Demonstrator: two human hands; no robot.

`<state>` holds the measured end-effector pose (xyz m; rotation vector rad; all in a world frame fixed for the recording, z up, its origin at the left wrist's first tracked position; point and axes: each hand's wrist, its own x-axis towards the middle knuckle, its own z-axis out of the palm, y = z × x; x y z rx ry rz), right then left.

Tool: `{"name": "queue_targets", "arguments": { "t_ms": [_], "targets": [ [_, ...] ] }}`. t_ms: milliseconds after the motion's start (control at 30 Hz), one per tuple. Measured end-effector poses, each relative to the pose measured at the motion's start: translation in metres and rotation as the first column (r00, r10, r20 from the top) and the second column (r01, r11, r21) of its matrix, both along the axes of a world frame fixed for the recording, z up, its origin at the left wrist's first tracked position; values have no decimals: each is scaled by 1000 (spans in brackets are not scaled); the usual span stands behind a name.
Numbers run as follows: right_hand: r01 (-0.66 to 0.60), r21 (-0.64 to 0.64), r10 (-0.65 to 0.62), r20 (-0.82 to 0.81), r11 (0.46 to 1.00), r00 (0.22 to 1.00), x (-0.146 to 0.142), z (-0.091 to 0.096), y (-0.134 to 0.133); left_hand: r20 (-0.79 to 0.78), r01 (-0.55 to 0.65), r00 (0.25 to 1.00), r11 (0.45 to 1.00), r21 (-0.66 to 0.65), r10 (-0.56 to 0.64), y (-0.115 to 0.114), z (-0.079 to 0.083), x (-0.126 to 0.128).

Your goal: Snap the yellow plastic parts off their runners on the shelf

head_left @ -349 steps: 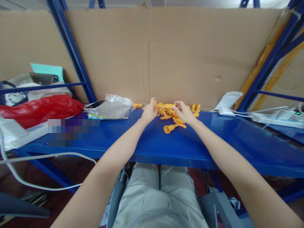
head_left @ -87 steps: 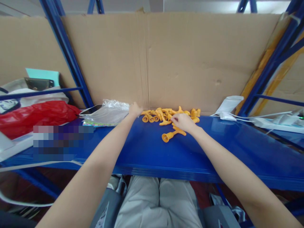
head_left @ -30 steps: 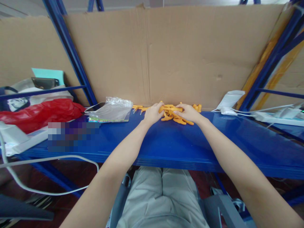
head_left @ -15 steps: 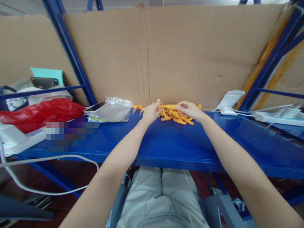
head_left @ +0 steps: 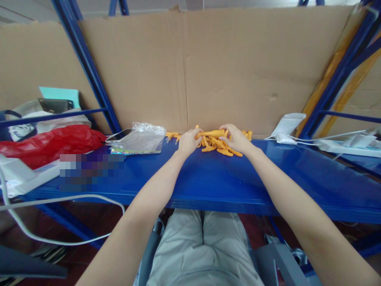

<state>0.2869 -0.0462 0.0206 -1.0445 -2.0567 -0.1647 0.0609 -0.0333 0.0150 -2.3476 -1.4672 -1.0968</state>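
Observation:
A pile of small orange plastic parts (head_left: 218,145) lies on the blue shelf (head_left: 214,182) against the cardboard back wall. My left hand (head_left: 187,142) and my right hand (head_left: 237,138) both pinch the ends of one long orange piece (head_left: 212,133), held level just above the pile. Both sets of fingers are closed on it. A few more orange pieces (head_left: 172,136) lie just left of my left hand.
A clear plastic bag (head_left: 139,136) lies left of the pile, over a phone. Further left sit a red bag (head_left: 50,139) and white boxes. White pouches (head_left: 286,126), cables and a power strip (head_left: 348,147) occupy the right. Blue rack posts (head_left: 89,71) flank the cardboard.
Both hands have lifted slightly off the pile and now hold one orange piece between them; a second ago they rested low among the parts.

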Motion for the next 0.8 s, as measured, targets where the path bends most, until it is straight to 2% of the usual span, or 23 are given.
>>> {"name": "queue_targets", "arguments": {
  "t_ms": [100,200,300,367,533,800],
  "targets": [
    [23,-67,-26,-53,998,998,0,0,-2,-5,-2,1000,1000,-7,2,0,0,0],
    [38,-220,-72,-144,975,987,-1,-1,-2,-6,2,1000,1000,-5,-2,0,-1,0],
    [-12,-372,-77,-223,928,972,0,-1,1,-6,8,1000,1000,1,-8,1,-1,0],
    [-66,-415,-52,-266,908,962,1,-1,4,-5,12,1000,1000,3,-12,1,-2,0],
    [-155,-405,3,-352,901,936,3,-2,8,-3,22,1000,1000,16,-21,2,-2,0],
    [-202,-333,60,-390,921,919,7,-9,19,7,19,1000,1000,17,-19,2,-1,0]
  ]
}}
